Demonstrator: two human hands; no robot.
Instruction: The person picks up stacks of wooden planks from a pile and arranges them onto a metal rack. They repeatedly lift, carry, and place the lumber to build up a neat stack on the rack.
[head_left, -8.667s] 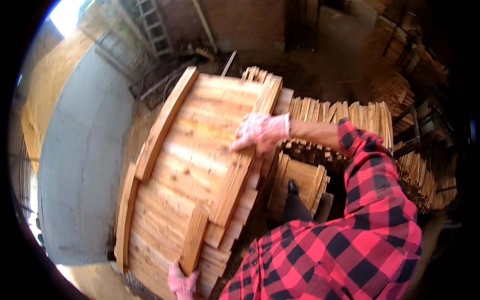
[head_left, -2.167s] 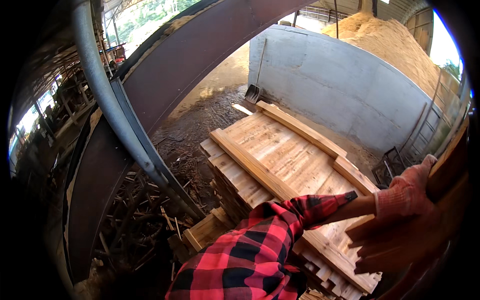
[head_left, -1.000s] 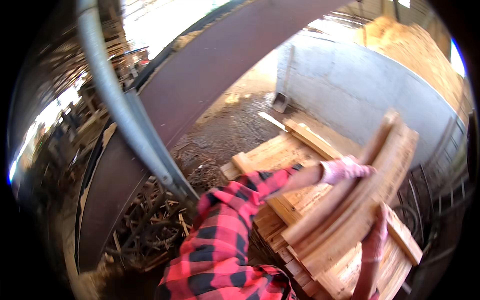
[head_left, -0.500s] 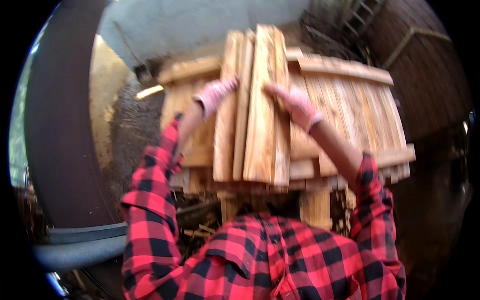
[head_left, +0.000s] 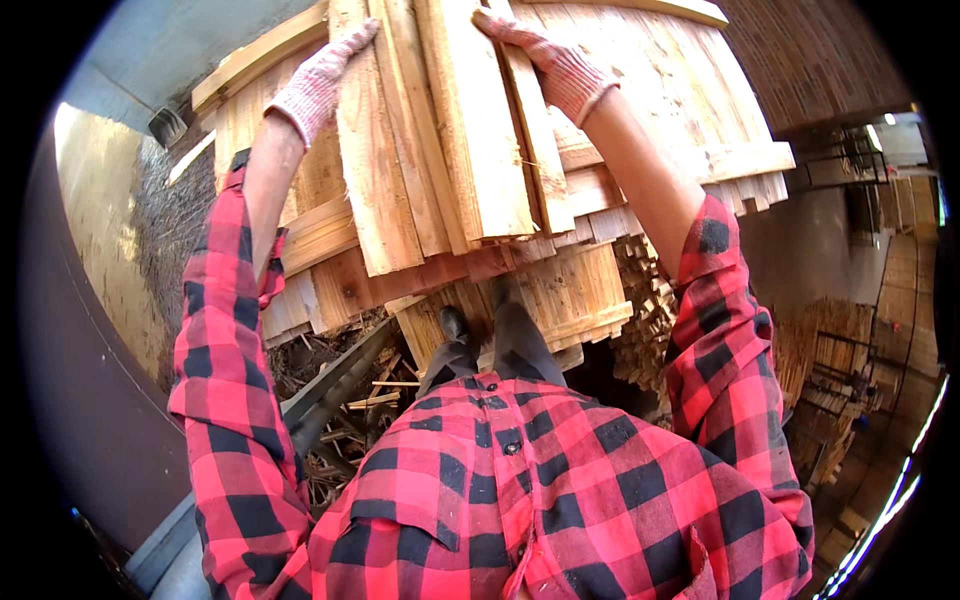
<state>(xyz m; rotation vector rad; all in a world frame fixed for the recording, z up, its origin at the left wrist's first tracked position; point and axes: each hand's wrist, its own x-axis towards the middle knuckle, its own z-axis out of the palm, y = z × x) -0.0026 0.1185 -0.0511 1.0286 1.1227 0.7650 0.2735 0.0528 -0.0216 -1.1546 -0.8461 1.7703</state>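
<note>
Several pale wooden boards [head_left: 375,170] lie side by side, lengthwise, on top of a wide stack of planks [head_left: 660,80]. My left hand [head_left: 325,75], in a pinkish knitted glove, is at the left edge of these boards, its thumb lying over the top; its other fingers are partly hidden. From the right side my right hand [head_left: 560,65], gloved alike, reaches over the boards and holds them at their far part. The near ends of the boards are uneven and stick out toward me. Their far ends are cut off by the upper edge of the picture.
Wooden strips [head_left: 265,60] lie across the stack. Below it, a lower wooden platform [head_left: 570,290] stands by my feet. Scrap sticks [head_left: 375,400] and a grey metal beam [head_left: 335,375] are at the lower left. Dark-edged shovel [head_left: 167,127] leans at the far left.
The view has tilted down and closer, so the boards appear higher and my legs show. Both hands remain on the boards, whose near ends are now less even.
</note>
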